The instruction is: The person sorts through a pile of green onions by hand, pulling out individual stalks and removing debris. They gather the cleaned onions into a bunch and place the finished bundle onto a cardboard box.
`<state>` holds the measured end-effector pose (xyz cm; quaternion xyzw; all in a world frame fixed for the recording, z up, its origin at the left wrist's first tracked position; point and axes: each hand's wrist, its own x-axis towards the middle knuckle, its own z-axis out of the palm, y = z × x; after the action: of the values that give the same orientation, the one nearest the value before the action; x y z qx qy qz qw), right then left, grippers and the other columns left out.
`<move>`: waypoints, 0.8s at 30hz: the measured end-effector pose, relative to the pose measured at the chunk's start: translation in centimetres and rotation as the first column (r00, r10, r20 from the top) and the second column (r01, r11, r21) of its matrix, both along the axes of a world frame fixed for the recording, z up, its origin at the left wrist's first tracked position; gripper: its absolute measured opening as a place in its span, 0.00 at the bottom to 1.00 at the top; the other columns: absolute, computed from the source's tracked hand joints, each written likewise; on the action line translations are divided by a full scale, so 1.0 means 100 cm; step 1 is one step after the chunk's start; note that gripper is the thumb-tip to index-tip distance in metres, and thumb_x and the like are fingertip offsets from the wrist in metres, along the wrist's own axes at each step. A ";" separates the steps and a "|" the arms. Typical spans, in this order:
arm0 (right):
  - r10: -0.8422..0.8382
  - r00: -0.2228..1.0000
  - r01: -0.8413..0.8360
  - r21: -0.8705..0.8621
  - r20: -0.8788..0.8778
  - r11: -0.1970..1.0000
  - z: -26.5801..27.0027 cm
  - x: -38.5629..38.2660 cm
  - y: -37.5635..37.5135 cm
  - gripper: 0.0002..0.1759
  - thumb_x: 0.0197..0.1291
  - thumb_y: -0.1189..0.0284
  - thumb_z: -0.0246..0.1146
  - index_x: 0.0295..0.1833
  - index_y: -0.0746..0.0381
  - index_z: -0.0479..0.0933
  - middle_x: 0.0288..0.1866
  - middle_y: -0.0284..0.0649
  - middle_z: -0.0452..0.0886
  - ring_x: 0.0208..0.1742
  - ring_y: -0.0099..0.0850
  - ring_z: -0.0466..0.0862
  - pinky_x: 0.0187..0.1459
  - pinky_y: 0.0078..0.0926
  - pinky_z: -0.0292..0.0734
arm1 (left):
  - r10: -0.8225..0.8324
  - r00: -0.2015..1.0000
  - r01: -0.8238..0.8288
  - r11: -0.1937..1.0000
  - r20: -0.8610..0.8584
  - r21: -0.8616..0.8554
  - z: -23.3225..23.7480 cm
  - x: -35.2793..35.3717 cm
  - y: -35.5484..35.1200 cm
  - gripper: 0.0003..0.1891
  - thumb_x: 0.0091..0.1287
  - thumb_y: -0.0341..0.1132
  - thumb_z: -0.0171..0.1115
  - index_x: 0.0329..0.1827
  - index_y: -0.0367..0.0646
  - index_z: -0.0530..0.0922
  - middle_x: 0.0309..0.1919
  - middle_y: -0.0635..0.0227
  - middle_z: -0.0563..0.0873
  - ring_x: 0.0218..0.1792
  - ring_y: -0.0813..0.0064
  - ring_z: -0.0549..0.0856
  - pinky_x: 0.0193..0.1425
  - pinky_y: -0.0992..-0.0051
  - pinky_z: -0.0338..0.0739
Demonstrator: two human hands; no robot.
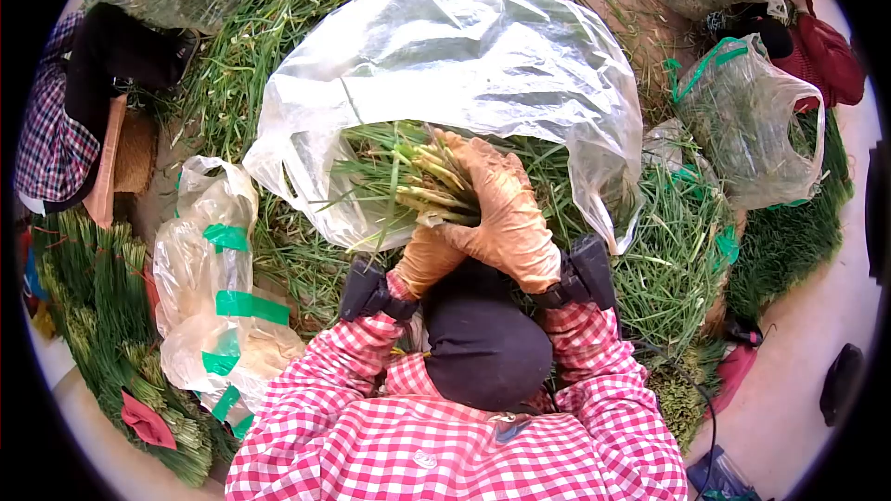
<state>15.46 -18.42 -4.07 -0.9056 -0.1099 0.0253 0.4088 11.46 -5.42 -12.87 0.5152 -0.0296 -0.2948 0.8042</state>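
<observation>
A bunch of green stalks [436, 178] with pale cut ends is held in front of me, its leafy tips pointing left. My right hand [506, 213], in an orange-tan glove, is wrapped round the bunch from the right. Below it, my left hand [427, 258], gloved alike, supports the stalks from underneath; most of its fingers are hidden. Both wrists carry black strapped devices. Just beyond the hands a large clear plastic bag [445, 46] lies spread, its opening toward me and loose greens around it. My dark-covered knee [487, 339] is beneath the hands.
Loose green stalks [659, 288] cover the floor on both sides. A plastic bag with green tape [237, 306] lies left, near stacked bundles [102, 288]. A filled bag [747, 121] stands right. Another person sits at far left [56, 121], another at upper right [826, 56].
</observation>
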 end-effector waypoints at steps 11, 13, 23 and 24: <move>-0.379 0.865 0.484 0.741 -0.328 0.465 -0.005 -0.017 -0.078 0.33 0.51 0.72 0.72 0.63 0.59 0.68 0.49 0.32 0.74 0.49 0.23 0.74 0.51 0.22 0.71 | 0.498 0.858 -0.436 0.838 -0.130 0.329 0.005 0.022 0.056 0.36 0.60 0.41 0.72 0.69 0.41 0.65 0.56 0.67 0.76 0.55 0.73 0.77 0.58 0.71 0.73; -0.451 0.845 0.488 0.757 -0.286 0.434 0.000 -0.019 -0.089 0.40 0.51 0.71 0.72 0.69 0.58 0.64 0.52 0.32 0.76 0.51 0.24 0.76 0.52 0.24 0.73 | 0.532 0.837 -0.422 0.776 -0.128 0.468 0.015 0.016 0.070 0.31 0.65 0.39 0.67 0.69 0.41 0.66 0.54 0.68 0.77 0.51 0.75 0.77 0.56 0.73 0.73; -0.347 0.868 0.494 0.703 -0.356 0.513 -0.002 -0.036 -0.089 0.26 0.51 0.79 0.71 0.57 0.61 0.74 0.50 0.32 0.81 0.49 0.21 0.78 0.52 0.21 0.73 | -0.041 0.820 -0.216 0.901 0.571 0.375 0.070 0.016 0.032 0.21 0.72 0.29 0.52 0.68 0.38 0.67 0.68 0.55 0.69 0.70 0.64 0.68 0.72 0.66 0.64; -0.352 0.877 0.476 0.692 -0.327 0.543 0.001 -0.038 -0.085 0.26 0.51 0.80 0.71 0.57 0.62 0.74 0.50 0.32 0.81 0.49 0.20 0.78 0.52 0.20 0.72 | 0.006 0.866 -0.166 0.947 0.500 0.275 0.074 0.021 0.008 0.26 0.72 0.31 0.52 0.73 0.40 0.60 0.73 0.54 0.59 0.74 0.63 0.60 0.73 0.65 0.62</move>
<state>11.68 -26.93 -3.97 -0.6469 0.1380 -0.0525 0.7482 13.59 -4.64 -5.45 0.6934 -0.1636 -0.1181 0.6917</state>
